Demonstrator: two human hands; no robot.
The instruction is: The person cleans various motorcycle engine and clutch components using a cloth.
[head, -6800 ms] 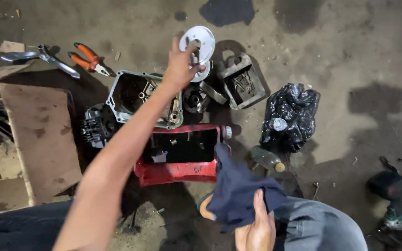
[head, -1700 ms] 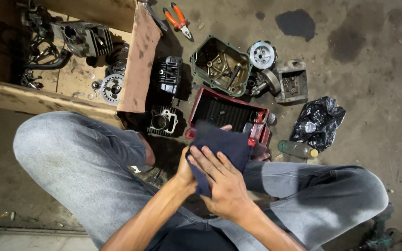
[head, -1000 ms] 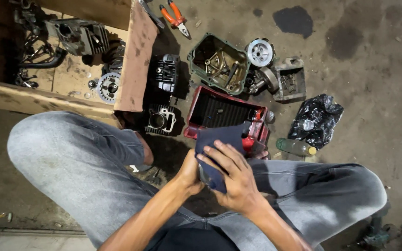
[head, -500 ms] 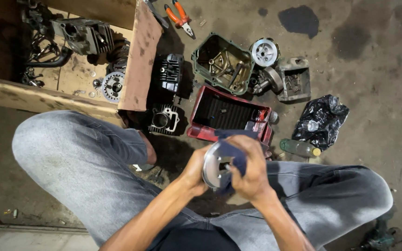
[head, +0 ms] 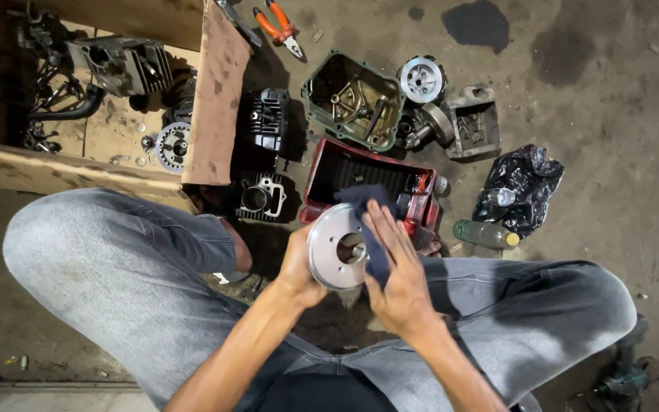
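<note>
Held part: one round metal disc (head: 339, 246) with a raised rim and a central hub, held above the person's lap, between the knees, just in front of the red tray.
Facing: the disc's open face is turned up toward the camera and tilted a little to the right; its axis runs roughly along the line of sight, so it has no long side to speak of.
Left hand (head: 299, 263): cups the disc from the left and behind, fingers wrapped around its rim in a firm grasp.
Right hand (head: 394, 271): lies flat over the disc's right part, fingers (head: 381, 229) stretched out and pressing one dark blue cloth (head: 368, 221) against it; the cloth is pinned under the palm, not balled in a fist.
Red tray (head: 371, 187): one, a rectangular red container on the floor, the cloth's upper end overlapping its near edge.
Green casing (head: 354, 99): one open engine cover with small parts inside, beyond the red tray.
Small pulley (head: 422, 78): one pale round part, just right of the green casing.
Grey housing (head: 473, 122): one boxy metal part, right of the pulley.
Black cylinders: two finned engine parts (head: 268, 120) and (head: 262, 198), left of the red tray.
Pliers (head: 282, 27): one pair with orange handles, at the top.
Black bag (head: 519, 191): one crumpled plastic bag, with one green bottle (head: 486, 234) lying just below it.
Cardboard box (head: 78, 164): one, at left, holding several engine parts.
Floor (head: 612, 114): stained concrete.
</note>
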